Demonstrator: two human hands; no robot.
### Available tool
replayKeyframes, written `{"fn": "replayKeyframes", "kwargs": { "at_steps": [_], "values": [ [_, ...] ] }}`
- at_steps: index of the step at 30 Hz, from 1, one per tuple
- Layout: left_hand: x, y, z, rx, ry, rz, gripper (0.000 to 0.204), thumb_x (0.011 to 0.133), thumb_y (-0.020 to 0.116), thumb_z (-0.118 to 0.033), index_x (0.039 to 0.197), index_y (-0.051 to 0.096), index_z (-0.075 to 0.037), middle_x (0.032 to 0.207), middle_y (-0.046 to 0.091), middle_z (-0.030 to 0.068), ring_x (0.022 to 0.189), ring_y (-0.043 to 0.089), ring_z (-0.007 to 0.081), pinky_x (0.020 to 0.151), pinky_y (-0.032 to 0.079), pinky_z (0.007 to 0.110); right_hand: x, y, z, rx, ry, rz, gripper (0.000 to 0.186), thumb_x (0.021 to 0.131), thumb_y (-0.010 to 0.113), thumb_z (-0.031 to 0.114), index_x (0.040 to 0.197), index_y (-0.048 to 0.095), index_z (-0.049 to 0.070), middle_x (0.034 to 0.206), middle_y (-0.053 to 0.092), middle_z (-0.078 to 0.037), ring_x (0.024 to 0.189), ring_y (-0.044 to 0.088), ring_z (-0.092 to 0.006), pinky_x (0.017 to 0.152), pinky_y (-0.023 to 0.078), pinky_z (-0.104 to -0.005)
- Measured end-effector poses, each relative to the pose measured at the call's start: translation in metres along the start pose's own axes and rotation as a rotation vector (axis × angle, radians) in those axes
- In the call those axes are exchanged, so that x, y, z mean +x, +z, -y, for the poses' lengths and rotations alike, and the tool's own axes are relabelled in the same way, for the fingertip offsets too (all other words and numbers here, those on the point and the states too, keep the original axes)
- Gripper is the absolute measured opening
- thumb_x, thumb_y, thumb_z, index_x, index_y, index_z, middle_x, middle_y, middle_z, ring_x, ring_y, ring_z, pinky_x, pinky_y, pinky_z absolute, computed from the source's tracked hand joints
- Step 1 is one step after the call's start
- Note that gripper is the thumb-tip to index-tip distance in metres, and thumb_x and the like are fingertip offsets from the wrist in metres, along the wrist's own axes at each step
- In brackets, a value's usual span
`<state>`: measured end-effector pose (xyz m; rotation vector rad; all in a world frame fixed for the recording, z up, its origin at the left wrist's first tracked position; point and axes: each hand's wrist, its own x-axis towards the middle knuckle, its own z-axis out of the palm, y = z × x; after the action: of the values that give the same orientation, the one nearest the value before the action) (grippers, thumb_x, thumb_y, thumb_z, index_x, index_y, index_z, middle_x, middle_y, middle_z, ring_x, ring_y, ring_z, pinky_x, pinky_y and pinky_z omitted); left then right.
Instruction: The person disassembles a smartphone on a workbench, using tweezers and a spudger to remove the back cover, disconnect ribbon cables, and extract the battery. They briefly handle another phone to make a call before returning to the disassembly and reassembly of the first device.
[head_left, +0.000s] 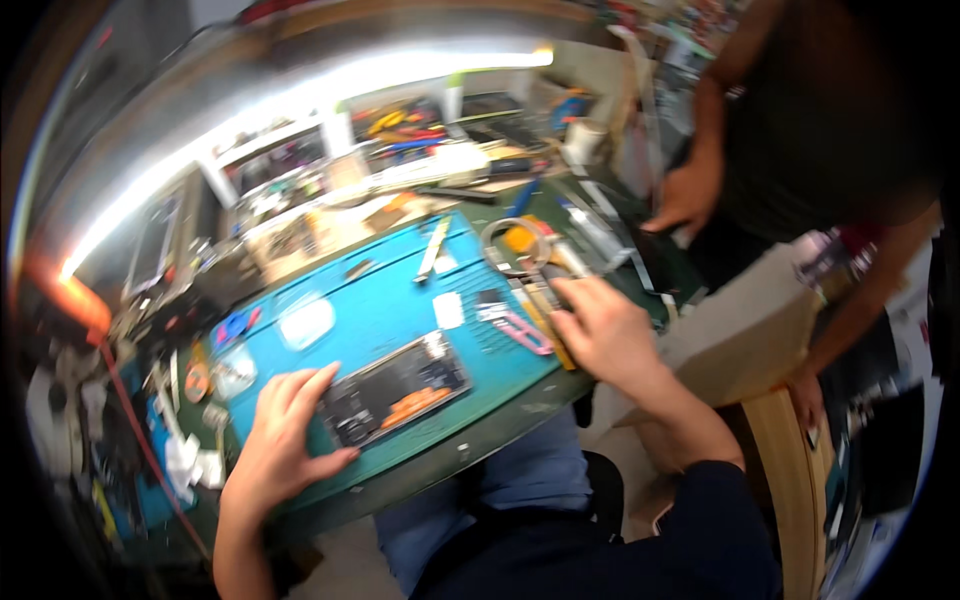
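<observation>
A disassembled phone-like device, dark with orange parts, lies tilted on a blue mat. My left hand is at its left end, thumb and fingers spread around the corners; whether they touch it is unclear. My right hand reaches over several blurred tools at the mat's right, its fingers curved; their grip is too smeared to tell. A pink-handled tool, a white card and a round magnifier-like ring lie nearby.
A cluttered bench has tool compartments behind, under a bright strip light. Loose tools and a red cord fill the left side. Another person stands at the right beside a cardboard box, one hand near the bench.
</observation>
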<state>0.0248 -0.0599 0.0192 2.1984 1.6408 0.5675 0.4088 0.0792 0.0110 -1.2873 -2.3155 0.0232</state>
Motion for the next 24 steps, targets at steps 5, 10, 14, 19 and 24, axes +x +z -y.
{"fn": "replayKeyframes", "kwargs": {
  "at_steps": [5,10,14,19,24],
  "values": [
    [0.001,-0.002,0.000,-0.009,0.038,0.005,0.097,0.067,0.093,-0.018,0.152,0.049,-0.006,0.135,0.058,0.0161,0.125,0.053,0.0358,0.111,0.043,0.045,0.008,-0.004,0.004,0.025,-0.001,0.037,0.033,0.093,0.073,0.016,0.123,0.070,0.005,0.098,0.069,-0.008,0.078,0.071,-0.0226,0.070,0.055,-0.0358],
    [-0.001,-0.002,-0.002,0.011,0.016,-0.005,0.098,0.065,0.094,-0.018,0.152,0.049,-0.006,0.135,0.058,0.0153,0.125,0.053,0.0351,0.111,0.043,0.044,0.017,-0.004,0.017,0.117,0.021,0.166,0.029,0.091,0.077,0.023,0.116,0.072,0.010,0.089,0.068,-0.005,0.078,0.070,-0.0256,0.068,0.055,-0.0384],
    [0.002,0.000,-0.001,-0.003,0.019,0.003,0.099,0.065,0.095,-0.021,0.151,0.050,-0.005,0.135,0.059,0.0154,0.125,0.054,0.0351,0.110,0.044,0.044,0.031,0.002,0.008,0.064,-0.125,0.080,0.032,0.089,0.078,0.015,0.119,0.071,0.006,0.088,0.068,-0.007,0.074,0.068,-0.0227,0.067,0.054,-0.0349],
    [-0.003,-0.001,0.008,0.001,0.089,-0.017,0.095,0.069,0.094,-0.027,0.151,0.050,-0.005,0.136,0.058,0.0164,0.125,0.055,0.0359,0.110,0.043,0.046,0.062,0.012,0.010,-0.064,-0.238,0.046,0.028,0.088,0.077,0.018,0.113,0.071,0.006,0.099,0.069,-0.013,0.096,0.068,-0.0338,0.083,0.055,-0.0439],
    [-0.002,-0.003,0.015,-0.020,0.140,-0.012,0.091,0.078,0.089,-0.035,0.153,0.047,-0.006,0.137,0.057,0.0165,0.125,0.054,0.0359,0.108,0.043,0.046,0.068,0.033,0.001,-0.054,-0.161,0.063,0.018,0.087,0.076,0.009,0.103,0.071,0.005,0.100,0.064,-0.011,0.091,0.068,-0.0335,0.078,0.054,-0.0430]
  ]
}}
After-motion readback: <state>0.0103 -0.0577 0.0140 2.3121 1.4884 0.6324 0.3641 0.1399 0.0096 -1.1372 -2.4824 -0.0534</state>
